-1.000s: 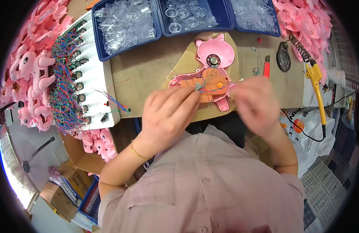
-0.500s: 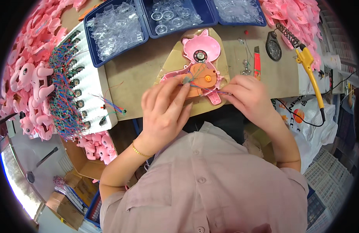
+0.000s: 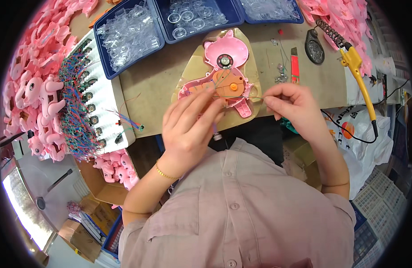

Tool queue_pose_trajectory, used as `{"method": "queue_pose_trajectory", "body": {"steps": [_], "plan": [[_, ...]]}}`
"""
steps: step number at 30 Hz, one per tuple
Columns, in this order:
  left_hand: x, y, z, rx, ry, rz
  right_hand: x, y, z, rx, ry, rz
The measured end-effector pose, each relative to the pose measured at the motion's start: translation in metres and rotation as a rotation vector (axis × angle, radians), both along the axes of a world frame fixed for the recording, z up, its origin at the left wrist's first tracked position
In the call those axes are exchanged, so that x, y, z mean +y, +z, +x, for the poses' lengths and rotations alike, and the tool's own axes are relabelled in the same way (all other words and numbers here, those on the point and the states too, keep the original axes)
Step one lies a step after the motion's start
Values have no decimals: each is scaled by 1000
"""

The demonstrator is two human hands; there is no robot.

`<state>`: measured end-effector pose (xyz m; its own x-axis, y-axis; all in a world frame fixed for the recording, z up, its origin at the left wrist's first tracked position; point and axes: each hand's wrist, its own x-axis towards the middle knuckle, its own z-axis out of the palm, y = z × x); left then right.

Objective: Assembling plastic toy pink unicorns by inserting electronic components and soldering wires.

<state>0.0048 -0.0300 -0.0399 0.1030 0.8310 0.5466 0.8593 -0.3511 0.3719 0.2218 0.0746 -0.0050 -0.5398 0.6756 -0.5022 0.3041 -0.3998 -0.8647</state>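
A pink animal-shaped toy shell half (image 3: pixel 241 108) lies hollow side up in a tan holder (image 3: pixel 255 67), with a round black speaker (image 3: pixel 225 61) in its head end. In its body sits an orange gearbox (image 3: pixel 223 80) with a yellow-orange knob. My left hand (image 3: pixel 188 118) is bent over the gearbox's near left side, its fingertips closed on thin wires. A dark thin wire (image 3: pixel 241 97) stretches across the shell to my right hand (image 3: pixel 291 103), which pinches its end between thumb and forefinger. Below my left fingers hangs a small pale part (image 3: pixel 217 136) on a purplish wire.
Blue bins (image 3: pixel 160 44) of clear plastic parts stand at the back. Right are a red-handled cutter (image 3: pixel 295 67), a black oval stand (image 3: pixel 314 49) and a yellow soldering iron (image 3: pixel 360 71). Wired speakers (image 3: pixel 74 107) and pink toy bodies (image 3: pixel 41 89) crowd the left.
My right hand has drawn slightly right, stretching one wire out from the bundle. My left fingers have shifted nearer, and the pale part now hangs below them. The whole view has shifted slightly.
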Motion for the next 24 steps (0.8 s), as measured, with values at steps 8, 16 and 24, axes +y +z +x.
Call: {"method": "queue_pose_trajectory", "body": {"steps": [8,16,24], "plan": [[-1,4,1,110,97,-76,2,-25,-3,-148,-7,761],[10,12,-1,179,-89,-67,-43,-37,9,-237,157,1083],[4,16,5,409,-113,-60,6,-18,-36,-320,231,1196]]}}
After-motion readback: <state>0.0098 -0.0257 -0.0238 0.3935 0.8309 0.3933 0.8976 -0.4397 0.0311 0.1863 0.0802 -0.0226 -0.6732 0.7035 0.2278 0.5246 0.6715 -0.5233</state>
